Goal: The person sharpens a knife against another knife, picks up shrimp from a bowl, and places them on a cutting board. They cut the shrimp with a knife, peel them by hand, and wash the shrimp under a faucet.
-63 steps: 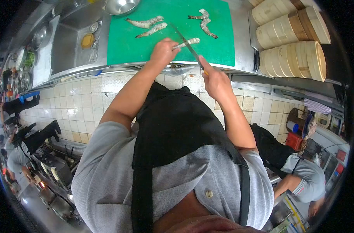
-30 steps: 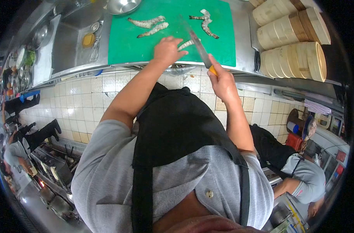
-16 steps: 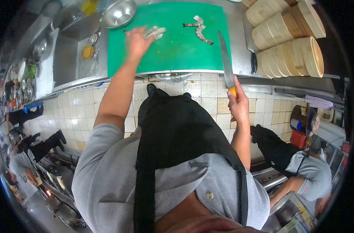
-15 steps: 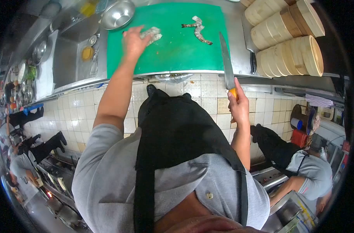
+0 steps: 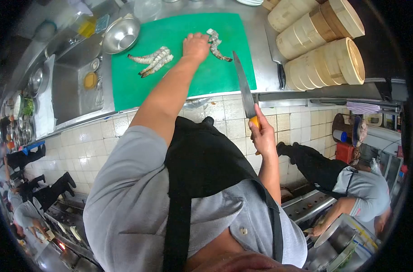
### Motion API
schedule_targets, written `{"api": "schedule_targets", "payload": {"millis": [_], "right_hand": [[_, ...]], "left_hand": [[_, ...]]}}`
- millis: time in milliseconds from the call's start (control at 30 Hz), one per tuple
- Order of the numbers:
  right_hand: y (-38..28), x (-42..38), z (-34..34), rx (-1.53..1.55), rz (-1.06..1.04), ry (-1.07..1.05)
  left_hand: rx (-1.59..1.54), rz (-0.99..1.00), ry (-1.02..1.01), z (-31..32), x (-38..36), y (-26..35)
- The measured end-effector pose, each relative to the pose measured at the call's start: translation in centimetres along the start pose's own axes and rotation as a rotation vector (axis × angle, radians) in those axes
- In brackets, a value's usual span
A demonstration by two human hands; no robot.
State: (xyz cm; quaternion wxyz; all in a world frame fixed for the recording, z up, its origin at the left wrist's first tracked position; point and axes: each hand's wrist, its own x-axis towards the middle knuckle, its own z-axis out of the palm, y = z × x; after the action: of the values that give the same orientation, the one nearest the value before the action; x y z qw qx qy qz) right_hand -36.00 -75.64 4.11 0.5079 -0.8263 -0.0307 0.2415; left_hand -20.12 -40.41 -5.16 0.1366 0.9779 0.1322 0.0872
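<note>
On the green cutting board [image 5: 206, 77], my left hand [image 5: 196, 46] reaches to the far side, fingers bent beside a shrimp [image 5: 217, 45]. Whether those fingers hold something is hard to see. More peeled shrimp with tails [image 5: 156, 59] lie side by side to the left of my wrist. My right hand [image 5: 263, 134] is wrapped round the orange handle of a long knife [image 5: 245, 88], near the board's front right corner. The blade points away from me, its tip over the board.
A steel bowl [image 5: 120, 35] stands at the board's back left, beside a sink [image 5: 72, 93]. Stacked bamboo steamers [image 5: 326, 65] and a black-handled knife [image 5: 281, 75] are at right. Co-workers stand at far left and behind right, one person in a grey shirt [image 5: 371, 190].
My left hand has moved right, from the left side of the board to the shrimp there. Several shrimp now show at left. The view has shifted; my right hand still holds the knife.
</note>
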Motion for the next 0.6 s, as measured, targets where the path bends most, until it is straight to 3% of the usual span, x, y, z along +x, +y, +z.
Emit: {"api": "schedule_targets", "payload": {"millis": [167,400,600], "right_hand": [[1.0,-0.6,-0.7,-0.01,0.029,0.007],[0.3,1.4,-0.5,0.071,0.038,-0.155],[-0.7,4.0,1.3,0.13,0.048,-0.346]], "left_hand": [[0.011,0.024,-0.058,0.0,-0.3,-2.0],[-0.028,0.1,-0.171,-5.7,-10.9,-7.7],[-0.248,-0.16,-0.268,-7.5,-10.3,-6.4]]}}
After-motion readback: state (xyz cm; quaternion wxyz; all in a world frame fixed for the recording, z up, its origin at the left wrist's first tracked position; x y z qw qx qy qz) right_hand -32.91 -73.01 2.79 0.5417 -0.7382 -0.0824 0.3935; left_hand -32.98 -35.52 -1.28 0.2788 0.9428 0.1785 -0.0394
